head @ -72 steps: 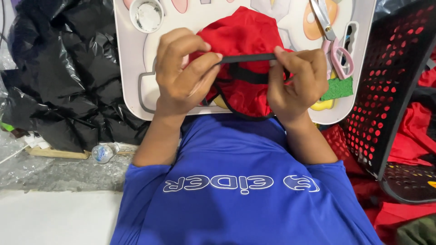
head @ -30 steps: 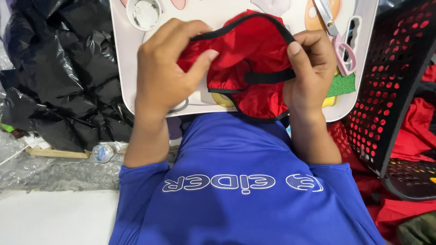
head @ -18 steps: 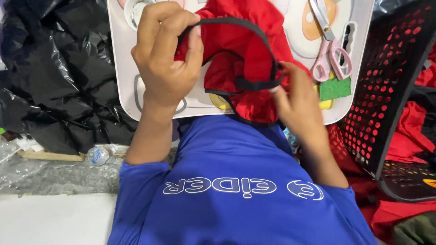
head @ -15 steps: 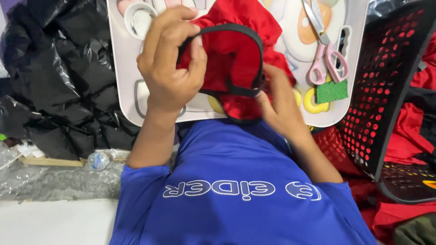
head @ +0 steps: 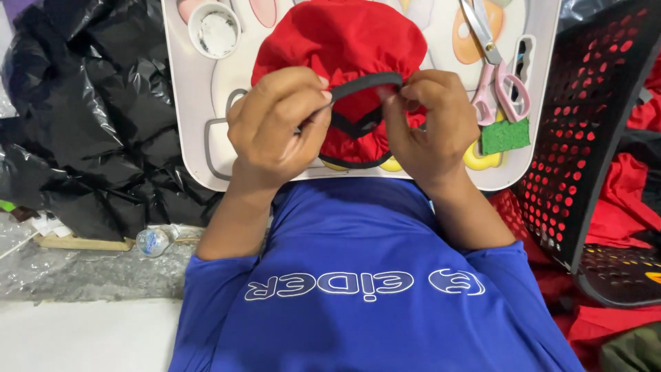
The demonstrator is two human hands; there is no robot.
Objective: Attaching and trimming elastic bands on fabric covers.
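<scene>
**Red cloth piece held by its black band over a white tray**

A red cloth piece (head: 344, 48) with a black band (head: 365, 84) is held above a white tray (head: 189, 148), in the middle of the view. The left hand (head: 275, 127) is curled nearly closed, and one end of the band is pinched between its thumb and forefinger. The right hand (head: 430, 124) is likewise curled, with its fingertips pressed on the other end of the band, just beside the red cloth. The band is stretched in a slight arch between the two hands, which are set close together but not touching. The lower part of the cloth is partly hidden behind the hands.

On the tray, a small round white cup (head: 215, 29) is seen to the left of the cloth, and pink-handled scissors (head: 499, 76) lie to the right, with a green sponge (head: 505, 136) just below them. Crumpled black plastic sheeting (head: 82, 117) is piled left of the tray. A black basket with round holes (head: 585, 124) stands tilted at the right, with more red cloth (head: 630, 207) beyond it. A blue shirt (head: 365, 289) is worn by the person.
</scene>
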